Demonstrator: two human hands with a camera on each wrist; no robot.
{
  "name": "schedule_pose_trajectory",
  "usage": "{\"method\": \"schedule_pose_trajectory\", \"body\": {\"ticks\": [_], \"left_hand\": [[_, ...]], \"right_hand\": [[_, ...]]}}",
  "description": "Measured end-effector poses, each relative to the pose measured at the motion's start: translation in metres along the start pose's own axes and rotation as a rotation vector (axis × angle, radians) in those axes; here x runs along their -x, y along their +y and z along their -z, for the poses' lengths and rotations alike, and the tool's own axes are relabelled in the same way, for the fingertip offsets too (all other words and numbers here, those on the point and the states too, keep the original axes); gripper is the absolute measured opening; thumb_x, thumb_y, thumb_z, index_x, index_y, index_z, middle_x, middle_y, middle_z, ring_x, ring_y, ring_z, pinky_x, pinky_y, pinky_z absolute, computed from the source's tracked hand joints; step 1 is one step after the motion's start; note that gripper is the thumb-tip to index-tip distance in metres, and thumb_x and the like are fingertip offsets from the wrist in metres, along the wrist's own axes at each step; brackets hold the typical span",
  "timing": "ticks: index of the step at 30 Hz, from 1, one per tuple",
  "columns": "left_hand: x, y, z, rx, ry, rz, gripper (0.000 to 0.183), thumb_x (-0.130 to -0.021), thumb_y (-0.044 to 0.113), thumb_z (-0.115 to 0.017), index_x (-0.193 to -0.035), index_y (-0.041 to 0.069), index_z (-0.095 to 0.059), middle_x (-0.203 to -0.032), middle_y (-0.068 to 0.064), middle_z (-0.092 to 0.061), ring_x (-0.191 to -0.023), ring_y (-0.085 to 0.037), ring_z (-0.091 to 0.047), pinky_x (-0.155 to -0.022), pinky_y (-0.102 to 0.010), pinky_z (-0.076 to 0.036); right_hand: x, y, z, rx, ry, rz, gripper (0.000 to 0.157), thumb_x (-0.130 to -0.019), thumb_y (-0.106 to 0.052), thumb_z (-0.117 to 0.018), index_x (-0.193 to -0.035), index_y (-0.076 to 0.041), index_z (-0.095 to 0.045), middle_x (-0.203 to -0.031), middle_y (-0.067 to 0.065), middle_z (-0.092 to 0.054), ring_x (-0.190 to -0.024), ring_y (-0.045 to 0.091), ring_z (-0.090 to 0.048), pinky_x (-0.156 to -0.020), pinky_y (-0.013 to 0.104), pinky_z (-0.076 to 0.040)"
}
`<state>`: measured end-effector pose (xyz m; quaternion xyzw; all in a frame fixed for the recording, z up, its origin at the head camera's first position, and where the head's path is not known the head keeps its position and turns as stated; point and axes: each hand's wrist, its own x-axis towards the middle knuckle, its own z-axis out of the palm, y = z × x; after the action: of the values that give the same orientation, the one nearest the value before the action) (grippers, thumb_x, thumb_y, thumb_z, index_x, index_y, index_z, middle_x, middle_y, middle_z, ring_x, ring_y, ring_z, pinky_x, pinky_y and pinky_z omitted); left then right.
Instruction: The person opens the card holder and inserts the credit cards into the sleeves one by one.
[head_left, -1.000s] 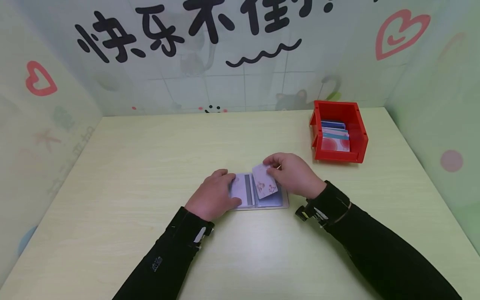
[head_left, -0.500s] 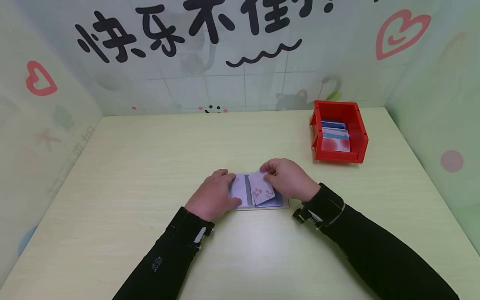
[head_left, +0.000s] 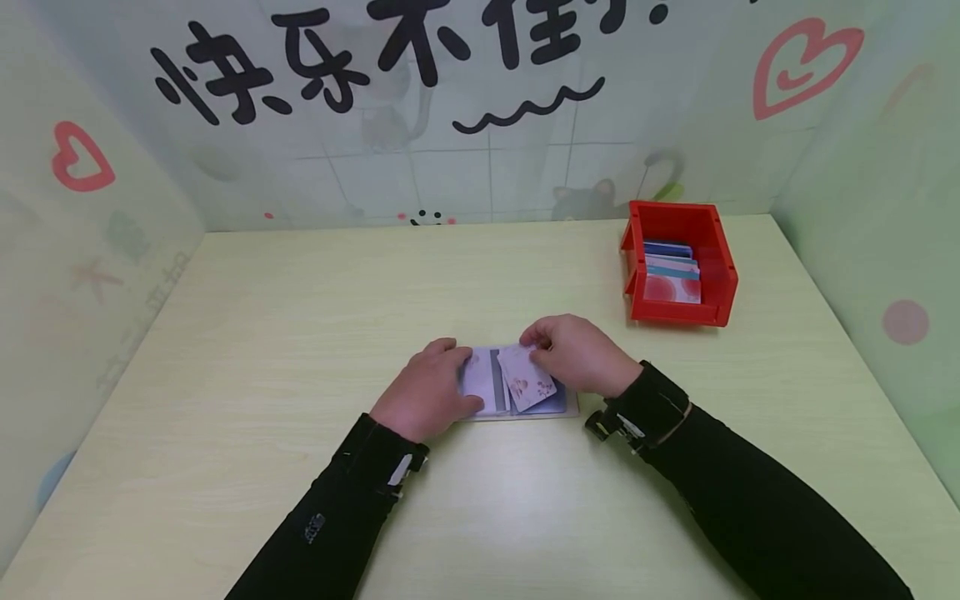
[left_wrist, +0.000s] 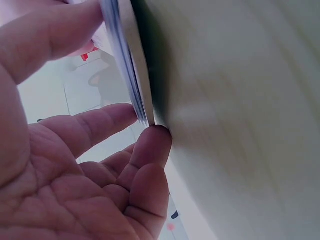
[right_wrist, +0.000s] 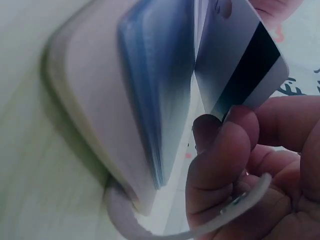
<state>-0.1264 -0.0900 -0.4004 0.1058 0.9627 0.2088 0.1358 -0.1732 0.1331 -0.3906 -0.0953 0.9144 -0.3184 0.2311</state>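
A card holder booklet (head_left: 480,387) lies open on the table, with clear pocket pages and a pale cover. My left hand (head_left: 429,392) holds its left side, thumb on the page; in the left wrist view, fingertips (left_wrist: 152,145) meet the booklet's edge. Between thumb and fingers, my right hand (head_left: 581,354) pinches a pale card (head_left: 527,377) with small pink flower prints, tilted over the right page. In the right wrist view the card (right_wrist: 250,65) shows a dark stripe on its back, beside the bluish pockets (right_wrist: 155,90). Whether its lower edge is inside a pocket, I cannot tell.
A red bin (head_left: 678,312) with several cards (head_left: 671,283) in it stands at the back right of the table (head_left: 315,292). A loose strap (right_wrist: 235,205) hangs from the cover, near the right hand. Printed panels (head_left: 375,183) enclose the back and sides.
My right hand has brought the card a little left and down against the right page, then tilted its lower end slightly rightward. The left hand and booklet stay put.
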Motion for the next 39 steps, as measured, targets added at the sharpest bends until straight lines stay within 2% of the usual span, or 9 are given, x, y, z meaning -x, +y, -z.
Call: {"method": "schedule_pose_trajectory", "body": {"ticks": [10,21,30,34,39], "left_hand": [[-0.001,-0.001,0.0,-0.005,-0.002,0.003,0.072,-0.091,0.033,-0.082,-0.151,0.003,-0.055,-0.161,-0.019,-0.045,-0.139,-0.039,-0.053,-0.115,-0.049,-0.05],[-0.001,-0.001,0.001,-0.019,-0.009,-0.009,0.071,-0.092,0.034,-0.081,-0.151,0.002,-0.055,-0.161,-0.02,-0.046,-0.142,-0.04,-0.052,-0.116,-0.05,-0.048],[0.0,0.0,0.001,-0.026,-0.004,-0.025,0.07,-0.092,0.035,-0.081,-0.149,0.002,-0.057,-0.159,-0.021,-0.048,-0.137,-0.04,-0.055,-0.116,-0.049,-0.048],[0.0,0.0,0.0,-0.028,-0.006,-0.026,0.07,-0.093,0.036,-0.08,-0.149,0.002,-0.057,-0.158,-0.021,-0.048,-0.136,-0.039,-0.056,-0.115,-0.048,-0.049],[-0.001,-0.001,-0.001,-0.026,-0.012,-0.021,0.071,-0.093,0.035,-0.08,-0.15,0.002,-0.055,-0.159,-0.021,-0.047,-0.14,-0.039,-0.054,-0.116,-0.048,-0.048]], "right_hand": [[-0.004,0.003,-0.002,-0.017,-0.041,0.027,0.031,-0.104,-0.016,-0.065,-0.134,-0.013,-0.07,-0.123,0.008,-0.069,-0.107,0.024,-0.062,-0.095,0.034,-0.058],[-0.007,-0.006,-0.016,0.001,0.018,0.021,0.037,-0.1,-0.018,-0.072,-0.136,-0.013,-0.067,-0.118,0.008,-0.068,-0.105,0.024,-0.062,-0.098,0.037,-0.058],[-0.002,-0.017,-0.023,0.029,0.054,0.027,0.045,-0.1,-0.017,-0.071,-0.143,-0.008,-0.06,-0.13,0.01,-0.066,-0.115,0.028,-0.06,-0.111,0.045,-0.052],[0.0,-0.018,-0.025,0.029,0.049,0.026,0.045,-0.1,-0.017,-0.071,-0.143,-0.008,-0.06,-0.126,0.009,-0.067,-0.113,0.026,-0.061,-0.109,0.043,-0.053],[0.003,-0.018,-0.029,0.037,0.05,0.073,0.04,-0.1,-0.014,-0.07,-0.139,-0.006,-0.063,-0.115,0.007,-0.069,-0.106,0.023,-0.063,-0.103,0.04,-0.056]]}}
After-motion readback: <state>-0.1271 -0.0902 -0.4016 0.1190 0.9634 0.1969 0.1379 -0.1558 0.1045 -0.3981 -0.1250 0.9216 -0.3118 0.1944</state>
